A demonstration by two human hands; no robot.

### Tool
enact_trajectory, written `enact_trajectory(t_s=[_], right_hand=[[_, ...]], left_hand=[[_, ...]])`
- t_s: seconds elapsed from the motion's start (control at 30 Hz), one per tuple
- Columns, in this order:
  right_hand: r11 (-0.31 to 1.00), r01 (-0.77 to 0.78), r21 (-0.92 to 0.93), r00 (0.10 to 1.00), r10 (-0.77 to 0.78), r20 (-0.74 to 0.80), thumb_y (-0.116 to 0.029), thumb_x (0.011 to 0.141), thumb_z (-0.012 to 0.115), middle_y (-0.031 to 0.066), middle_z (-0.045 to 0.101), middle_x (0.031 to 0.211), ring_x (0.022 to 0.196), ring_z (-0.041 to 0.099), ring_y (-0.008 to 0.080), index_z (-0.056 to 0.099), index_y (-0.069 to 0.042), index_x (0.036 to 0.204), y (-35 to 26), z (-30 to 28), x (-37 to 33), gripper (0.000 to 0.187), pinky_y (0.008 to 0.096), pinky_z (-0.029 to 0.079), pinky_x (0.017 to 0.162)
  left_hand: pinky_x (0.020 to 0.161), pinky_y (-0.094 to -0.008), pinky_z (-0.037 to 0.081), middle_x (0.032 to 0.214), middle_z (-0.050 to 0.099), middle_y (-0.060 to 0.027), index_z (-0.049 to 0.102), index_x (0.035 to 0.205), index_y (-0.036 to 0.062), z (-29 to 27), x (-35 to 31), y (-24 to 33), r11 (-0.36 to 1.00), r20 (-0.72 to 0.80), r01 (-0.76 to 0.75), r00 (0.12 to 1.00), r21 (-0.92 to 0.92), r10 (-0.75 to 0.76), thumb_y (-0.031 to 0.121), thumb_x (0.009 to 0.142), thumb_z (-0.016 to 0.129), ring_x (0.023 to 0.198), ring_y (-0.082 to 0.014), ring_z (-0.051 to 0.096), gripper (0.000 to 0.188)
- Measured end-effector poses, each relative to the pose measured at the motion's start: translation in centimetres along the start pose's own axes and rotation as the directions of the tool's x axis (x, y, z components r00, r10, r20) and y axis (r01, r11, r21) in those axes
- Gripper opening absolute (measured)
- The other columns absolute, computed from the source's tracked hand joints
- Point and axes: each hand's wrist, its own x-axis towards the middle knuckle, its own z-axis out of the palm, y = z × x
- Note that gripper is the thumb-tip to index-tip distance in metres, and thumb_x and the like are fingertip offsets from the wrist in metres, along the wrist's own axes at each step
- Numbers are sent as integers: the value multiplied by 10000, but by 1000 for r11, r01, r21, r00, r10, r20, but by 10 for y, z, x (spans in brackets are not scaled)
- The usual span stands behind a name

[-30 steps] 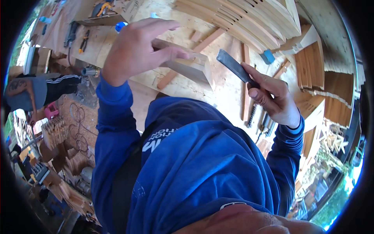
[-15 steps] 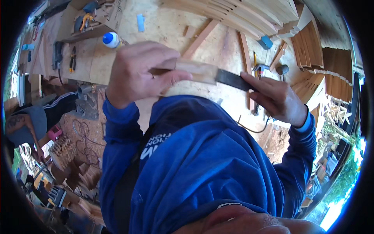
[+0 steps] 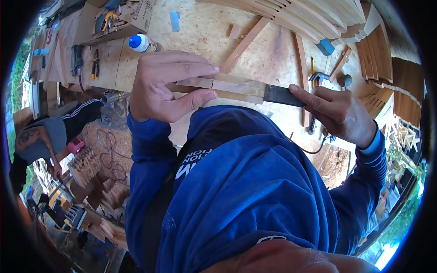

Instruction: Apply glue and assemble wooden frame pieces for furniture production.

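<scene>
My left hand (image 3: 170,84) holds a narrow piece of wood (image 3: 243,88) crosswise in front of my body, above the bench edge. The fingers lie stretched along its far side and the thumb along its near side. A lengthwise line or slot seems to run along the piece. At its right end a dark flat strip (image 3: 283,95) lies against the wood. My right hand (image 3: 339,109) pinches this strip, with the index finger stretched on top and the other fingers curled beneath. Whether the strip is sandpaper or a block I cannot tell.
On the workbench (image 3: 195,45) are a glue bottle (image 3: 142,43), a cardboard box (image 3: 118,25), pliers (image 3: 95,63), a hammer (image 3: 320,78), a blue block (image 3: 325,47) and stacked wooden parts (image 3: 291,18). Another person (image 3: 45,136) is at the left, beside a cord on the floor.
The whole view has shifted, so bench and hands sit farther right. My left fingers are straighter and farther from the thumb. The dark strip stays at the wood's right end.
</scene>
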Motion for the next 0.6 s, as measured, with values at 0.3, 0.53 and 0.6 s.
enact_trajectory(t_s=[0.3,0.53,0.6], right_hand=[[959,172,-227,979,-139,152,-34,849,704,35,447,642,481,465,169,500,-239,1532,14,-22,16,741,379,360,442],[917,268,-294,961,-234,147,12,848,665,-3,431,615,471,433,106,483,-258,1542,28,-22,23,766,320,336,395],[932,272,-239,960,-245,136,19,858,656,-1,428,616,471,433,106,469,-251,1550,29,-15,20,766,314,339,393]], left_hand=[[627,-287,566,855,756,-171,764,1007,-31,5,-3,5,976,60,211,976,-60,-207,206,672,949,725,-241,747,451],[562,-280,537,779,744,-150,770,995,-11,3,2,7,979,99,202,974,28,-203,260,688,937,656,-241,731,442],[558,-279,530,777,744,-150,771,997,-13,3,4,5,985,68,164,984,53,-167,260,689,933,648,-242,728,442]])
